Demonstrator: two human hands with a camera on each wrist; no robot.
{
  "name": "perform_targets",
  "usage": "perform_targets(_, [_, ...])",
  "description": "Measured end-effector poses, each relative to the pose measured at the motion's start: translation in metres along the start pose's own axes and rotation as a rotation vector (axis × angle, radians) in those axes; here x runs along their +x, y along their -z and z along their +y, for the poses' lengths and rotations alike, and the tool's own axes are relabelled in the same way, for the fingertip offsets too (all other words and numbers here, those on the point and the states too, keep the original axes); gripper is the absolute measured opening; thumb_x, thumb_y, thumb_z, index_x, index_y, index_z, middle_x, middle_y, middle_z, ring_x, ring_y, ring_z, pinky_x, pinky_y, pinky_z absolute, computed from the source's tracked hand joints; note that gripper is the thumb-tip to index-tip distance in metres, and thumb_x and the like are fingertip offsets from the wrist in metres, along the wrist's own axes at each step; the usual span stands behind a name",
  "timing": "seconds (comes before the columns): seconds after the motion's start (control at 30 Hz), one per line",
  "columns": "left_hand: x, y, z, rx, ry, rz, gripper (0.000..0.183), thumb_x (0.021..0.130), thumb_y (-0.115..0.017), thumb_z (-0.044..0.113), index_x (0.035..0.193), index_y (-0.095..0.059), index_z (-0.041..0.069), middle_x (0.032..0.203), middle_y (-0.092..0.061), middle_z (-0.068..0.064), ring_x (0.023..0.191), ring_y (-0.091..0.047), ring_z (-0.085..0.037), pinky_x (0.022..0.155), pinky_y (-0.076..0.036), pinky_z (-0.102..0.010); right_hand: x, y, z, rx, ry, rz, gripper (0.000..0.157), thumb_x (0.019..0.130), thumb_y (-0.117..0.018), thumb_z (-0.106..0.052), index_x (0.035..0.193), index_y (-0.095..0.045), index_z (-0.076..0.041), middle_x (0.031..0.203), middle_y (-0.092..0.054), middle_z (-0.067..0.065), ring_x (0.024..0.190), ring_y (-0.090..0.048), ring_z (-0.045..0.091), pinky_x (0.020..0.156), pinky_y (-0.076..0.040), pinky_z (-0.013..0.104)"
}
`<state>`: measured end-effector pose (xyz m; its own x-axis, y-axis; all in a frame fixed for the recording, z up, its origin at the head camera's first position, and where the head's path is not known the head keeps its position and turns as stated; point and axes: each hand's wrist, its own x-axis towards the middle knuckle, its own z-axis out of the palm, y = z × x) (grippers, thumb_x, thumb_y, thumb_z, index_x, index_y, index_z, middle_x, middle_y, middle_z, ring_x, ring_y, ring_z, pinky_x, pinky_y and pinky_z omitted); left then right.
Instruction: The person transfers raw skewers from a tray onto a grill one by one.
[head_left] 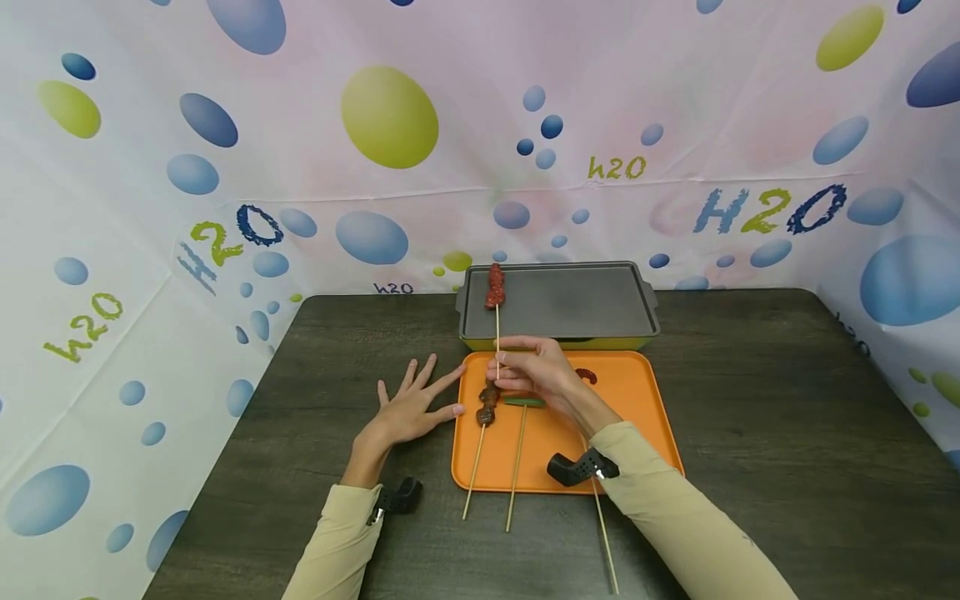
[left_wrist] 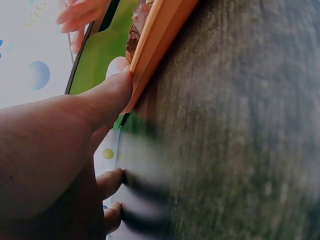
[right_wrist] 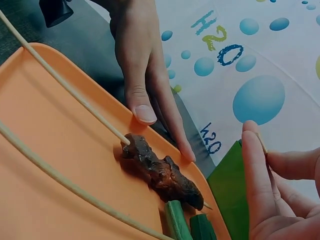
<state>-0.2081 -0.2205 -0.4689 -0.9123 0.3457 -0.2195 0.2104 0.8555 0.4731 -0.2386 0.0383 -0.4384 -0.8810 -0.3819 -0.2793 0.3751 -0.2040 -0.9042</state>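
Observation:
My right hand pinches the stick of a skewer with red meat-like pieces; its top overlaps the left end of a grey griddle pan, and I cannot tell whether they touch. Spread out, my left hand touches the left rim of an orange tray with thumb and forefinger. On this tray lies a skewer of dark brown meat pieces, nearest the left hand. Beside it is a skewer with green pieces. A curled reddish-brown piece shows behind the right hand.
The griddle pan, with a green-yellow outer side, stands behind the tray on a dark wood table. Another bare stick sticks out past the tray's front edge, partly hidden by the right forearm. A patterned curtain hangs behind.

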Motion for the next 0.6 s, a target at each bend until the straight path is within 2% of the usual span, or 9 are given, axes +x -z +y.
perform_targets(0.27, [0.0000, -0.0012, -0.0007, 0.008, 0.004, -0.007, 0.069, 0.102, -0.055, 0.055, 0.164, -0.029, 0.036, 0.172, -0.002, -0.015, 0.155, 0.008, -0.044, 0.105, 0.013, -0.083, 0.0025, 0.0011, -0.0004, 0.017, -0.018, -0.004, 0.046, 0.103, -0.061, -0.002, 0.147, -0.050, 0.007, 0.098, -0.077, 0.015, 0.080, -0.077, 0.017, 0.070, -0.061, 0.026])
perform_targets(0.43, [-0.0001, 0.0003, 0.0008, 0.000, 0.001, -0.001, 0.069, 0.103, -0.056, 0.053, 0.163, -0.030, 0.035, 0.172, -0.002, -0.015, 0.155, 0.008, -0.044, 0.105, 0.013, -0.083, 0.0017, 0.0025, -0.0008, 0.023, -0.009, -0.012, 0.046, 0.104, -0.060, -0.002, 0.147, -0.049, 0.008, 0.104, -0.076, 0.018, 0.083, -0.077, 0.017, 0.073, -0.061, 0.027])
perform_targets(0.6, [0.0004, 0.0004, 0.0007, 0.005, 0.002, -0.004, 0.069, 0.103, -0.056, 0.054, 0.164, -0.029, 0.036, 0.172, -0.002, -0.015, 0.155, 0.008, -0.044, 0.105, 0.013, -0.083, -0.0016, 0.0047, -0.0015, -0.002, -0.016, -0.040, 0.048, 0.105, -0.059, -0.008, 0.149, -0.047, 0.008, 0.109, -0.075, 0.019, 0.088, -0.077, 0.019, 0.081, -0.060, 0.035])
